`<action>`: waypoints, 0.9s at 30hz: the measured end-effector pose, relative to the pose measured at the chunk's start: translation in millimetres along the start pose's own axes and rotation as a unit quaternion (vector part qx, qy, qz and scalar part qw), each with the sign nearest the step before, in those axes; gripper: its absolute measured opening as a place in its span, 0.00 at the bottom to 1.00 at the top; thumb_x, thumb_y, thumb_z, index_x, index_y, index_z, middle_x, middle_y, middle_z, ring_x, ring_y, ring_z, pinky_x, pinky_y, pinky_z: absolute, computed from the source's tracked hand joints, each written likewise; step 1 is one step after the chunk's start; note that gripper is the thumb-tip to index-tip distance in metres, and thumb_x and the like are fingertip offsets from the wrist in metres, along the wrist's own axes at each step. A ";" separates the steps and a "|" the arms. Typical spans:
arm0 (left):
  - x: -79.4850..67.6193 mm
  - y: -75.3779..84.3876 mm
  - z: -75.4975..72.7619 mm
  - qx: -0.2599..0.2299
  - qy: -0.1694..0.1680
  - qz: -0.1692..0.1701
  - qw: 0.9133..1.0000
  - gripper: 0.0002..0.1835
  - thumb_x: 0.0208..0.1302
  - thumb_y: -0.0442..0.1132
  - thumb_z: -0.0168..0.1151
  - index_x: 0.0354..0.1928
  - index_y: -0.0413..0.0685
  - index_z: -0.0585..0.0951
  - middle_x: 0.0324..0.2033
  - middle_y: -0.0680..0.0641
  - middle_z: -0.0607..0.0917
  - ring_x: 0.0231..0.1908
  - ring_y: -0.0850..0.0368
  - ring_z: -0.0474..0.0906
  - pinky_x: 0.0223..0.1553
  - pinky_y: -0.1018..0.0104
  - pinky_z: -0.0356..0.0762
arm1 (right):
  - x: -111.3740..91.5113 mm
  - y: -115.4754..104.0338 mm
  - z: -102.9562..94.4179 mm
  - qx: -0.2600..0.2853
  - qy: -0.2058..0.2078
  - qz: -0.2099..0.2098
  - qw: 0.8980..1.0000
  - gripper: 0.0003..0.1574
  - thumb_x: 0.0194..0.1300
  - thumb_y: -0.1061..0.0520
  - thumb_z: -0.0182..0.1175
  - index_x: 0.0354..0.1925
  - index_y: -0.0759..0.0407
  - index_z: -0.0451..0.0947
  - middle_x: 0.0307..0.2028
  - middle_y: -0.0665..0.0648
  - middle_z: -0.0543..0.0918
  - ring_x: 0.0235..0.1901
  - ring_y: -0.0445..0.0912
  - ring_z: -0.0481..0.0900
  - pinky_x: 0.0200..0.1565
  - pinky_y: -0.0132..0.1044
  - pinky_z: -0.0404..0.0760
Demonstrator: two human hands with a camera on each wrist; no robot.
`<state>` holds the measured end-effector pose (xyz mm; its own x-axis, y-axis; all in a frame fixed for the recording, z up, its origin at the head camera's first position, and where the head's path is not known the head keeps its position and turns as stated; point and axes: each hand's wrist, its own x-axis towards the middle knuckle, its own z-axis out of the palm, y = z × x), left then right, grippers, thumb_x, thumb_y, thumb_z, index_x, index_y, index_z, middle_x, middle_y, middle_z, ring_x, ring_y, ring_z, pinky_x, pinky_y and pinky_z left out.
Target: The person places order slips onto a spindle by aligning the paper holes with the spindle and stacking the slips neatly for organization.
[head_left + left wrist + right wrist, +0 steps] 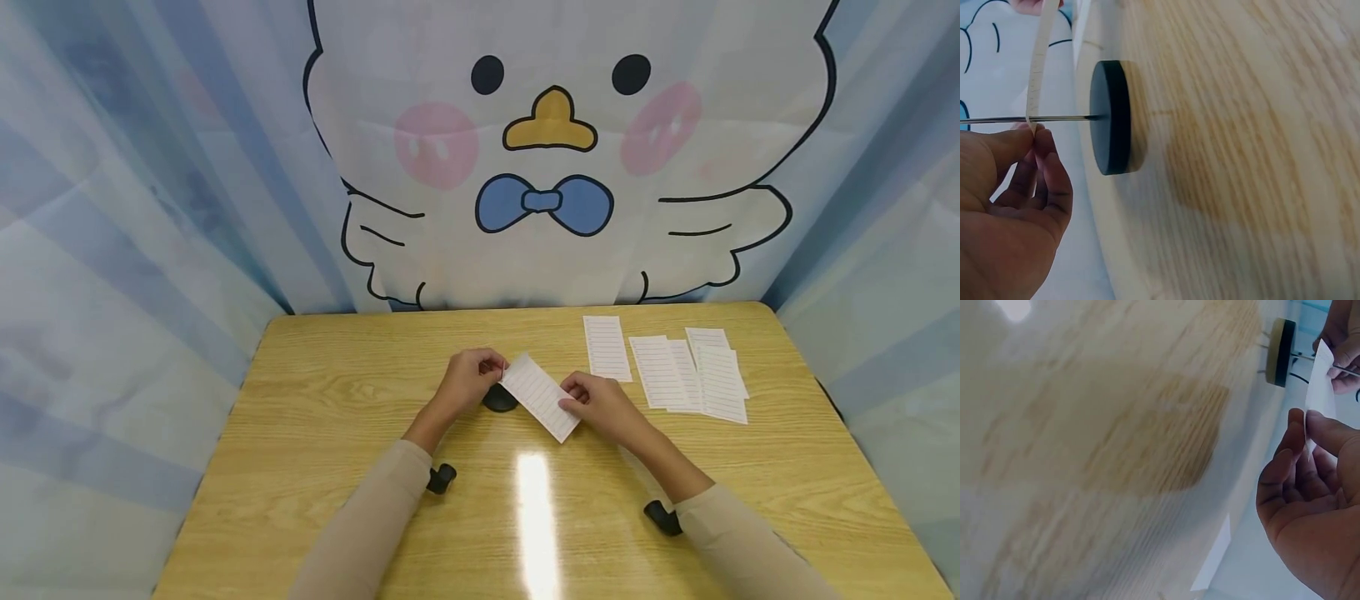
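A lined white paper slip [538, 395] is stretched between the two hands. My left hand [468, 379] pinches its upper left corner between thumb and fingertips, beside a thin metal rod [1063, 118]. The rod rises from a round black base [1110, 119] on the table and crosses the slip near that corner; it appears to pass through it. At the slip's lower right end, my right hand [609, 407] holds the edge between thumb and index finger. In the right wrist view the slip is tilted nearly edge-on, above the base.
Several more lined slips lie on the wooden table [337, 433] at the back right: a single slip [607, 348] and an overlapping group with a front slip [722, 383]. A curtain [555, 267] with a cartoon bird hangs behind the table and along both sides.
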<state>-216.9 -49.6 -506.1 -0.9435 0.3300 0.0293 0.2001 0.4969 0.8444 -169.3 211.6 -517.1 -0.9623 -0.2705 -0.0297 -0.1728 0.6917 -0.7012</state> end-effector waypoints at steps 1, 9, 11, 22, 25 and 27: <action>0.0 -1.0 0.8 0.000 0.000 -0.001 1.000 0.06 0.72 0.29 0.63 0.43 0.44 0.88 0.38 0.46 0.88 0.38 0.56 0.81 0.38 0.66 0.82 | 0.1 0.0 0.6 -0.002 -0.002 -0.001 1.000 0.11 0.70 0.57 0.68 0.47 0.60 0.83 0.37 0.53 0.85 0.37 0.42 0.80 0.39 0.33 0.81; 2.4 -7.4 7.3 0.024 -0.005 0.013 1.000 0.07 0.70 0.26 0.63 0.39 0.42 0.87 0.39 0.45 0.90 0.36 0.58 0.80 0.39 0.68 0.80 | 1.0 0.1 3.8 -0.027 -0.007 -0.002 1.000 0.09 0.69 0.58 0.68 0.45 0.60 0.83 0.35 0.52 0.85 0.35 0.41 0.79 0.38 0.33 0.79; 3.0 -8.7 8.4 0.032 -0.008 0.015 0.999 0.07 0.70 0.26 0.63 0.38 0.42 0.87 0.39 0.45 0.90 0.36 0.59 0.80 0.39 0.69 0.79 | 1.7 0.9 4.8 -0.030 -0.010 -0.003 0.999 0.08 0.69 0.58 0.68 0.44 0.60 0.82 0.35 0.52 0.85 0.35 0.41 0.79 0.37 0.33 0.79; 5.7 -16.7 14.2 0.085 0.004 0.056 0.995 0.07 0.68 0.24 0.63 0.35 0.41 0.86 0.35 0.46 0.89 0.33 0.60 0.75 0.36 0.71 0.74 | 2.9 0.3 9.3 -0.064 -0.018 -0.007 0.998 0.10 0.68 0.57 0.70 0.42 0.61 0.82 0.29 0.50 0.81 0.28 0.41 0.74 0.32 0.32 0.74; 6.1 -16.5 15.2 0.099 0.006 0.063 0.993 0.07 0.68 0.24 0.62 0.35 0.41 0.86 0.33 0.46 0.88 0.33 0.60 0.75 0.35 0.71 0.74 | 1.6 -0.3 9.9 -0.081 -0.017 -0.007 0.997 0.10 0.67 0.56 0.70 0.41 0.61 0.81 0.26 0.50 0.78 0.26 0.40 0.71 0.30 0.32 0.72; 5.9 -16.1 15.3 0.103 0.006 0.059 0.993 0.07 0.68 0.25 0.63 0.35 0.41 0.86 0.33 0.46 0.87 0.33 0.60 0.76 0.35 0.71 0.75 | 0.4 -0.8 9.5 -0.088 -0.018 -0.003 0.996 0.10 0.68 0.56 0.70 0.41 0.61 0.81 0.26 0.50 0.78 0.26 0.41 0.71 0.30 0.32 0.71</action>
<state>-221.7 -43.4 -527.7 -0.9132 0.3867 0.1285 0.3578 0.6102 0.7068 -167.6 204.6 -523.4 -0.9536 -0.2964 -0.0530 -0.2161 0.7963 -0.5651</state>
